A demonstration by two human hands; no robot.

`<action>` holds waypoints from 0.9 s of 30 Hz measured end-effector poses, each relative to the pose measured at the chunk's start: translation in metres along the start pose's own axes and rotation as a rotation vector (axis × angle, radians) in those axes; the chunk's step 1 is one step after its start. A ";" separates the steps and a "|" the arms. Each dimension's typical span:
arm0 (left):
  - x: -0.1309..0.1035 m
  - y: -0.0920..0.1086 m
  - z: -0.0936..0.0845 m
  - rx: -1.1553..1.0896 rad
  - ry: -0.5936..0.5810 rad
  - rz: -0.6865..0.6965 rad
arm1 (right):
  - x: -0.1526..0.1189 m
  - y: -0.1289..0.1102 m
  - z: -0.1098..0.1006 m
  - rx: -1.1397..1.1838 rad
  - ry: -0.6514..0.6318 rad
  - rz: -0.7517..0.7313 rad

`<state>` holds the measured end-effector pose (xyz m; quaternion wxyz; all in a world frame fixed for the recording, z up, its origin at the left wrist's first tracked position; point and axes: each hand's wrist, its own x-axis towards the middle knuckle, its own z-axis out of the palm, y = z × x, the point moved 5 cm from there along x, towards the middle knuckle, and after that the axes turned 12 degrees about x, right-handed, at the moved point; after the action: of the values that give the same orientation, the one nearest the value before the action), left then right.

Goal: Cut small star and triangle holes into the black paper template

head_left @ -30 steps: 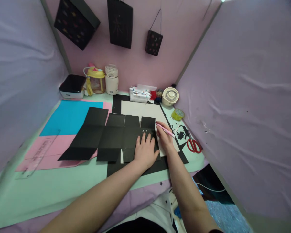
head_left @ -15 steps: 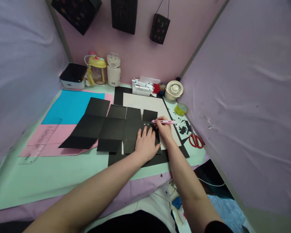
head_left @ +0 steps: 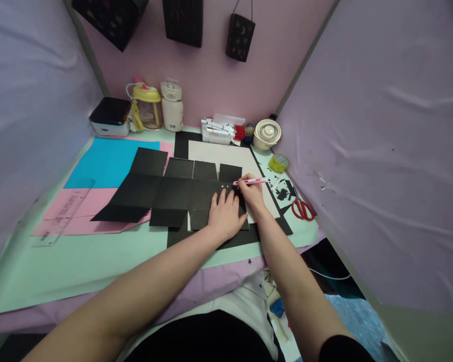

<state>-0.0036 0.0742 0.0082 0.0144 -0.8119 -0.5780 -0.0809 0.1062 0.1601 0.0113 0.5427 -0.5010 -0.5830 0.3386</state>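
A flat black card box blank with folded flaps lies across the desk. My left hand rests on its right part, fingers spread and pressing it flat. In my right hand is a slim pink-and-white pen-shaped craft knife, gripped like a pencil. Its tip meets the card just right of small white star-like cut-outs. Beneath the card's right side are a white board and a larger black sheet.
Red-handled scissors, black paper scraps and a green tape roll lie to the right. A clear ruler is on pink paper at left, near blue paper. Behind stand a pen box, bottles and a lidded bowl.
The whole view has shifted slightly. My left hand stays flat on the card, and my right hand keeps the craft knife at nearly the same spot beside the cut-outs.
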 end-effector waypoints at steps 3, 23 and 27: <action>0.000 0.000 0.000 -0.004 0.007 -0.004 | -0.001 0.001 0.001 0.011 0.001 -0.003; -0.001 0.000 0.001 -0.038 0.016 -0.010 | -0.003 0.000 0.004 -0.023 -0.004 0.002; -0.001 0.000 0.001 -0.041 0.020 -0.010 | -0.003 0.001 0.004 -0.023 -0.009 -0.006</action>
<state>-0.0041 0.0737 0.0065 0.0030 -0.8084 -0.5800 -0.1007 0.1027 0.1585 0.0088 0.5350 -0.5041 -0.5908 0.3326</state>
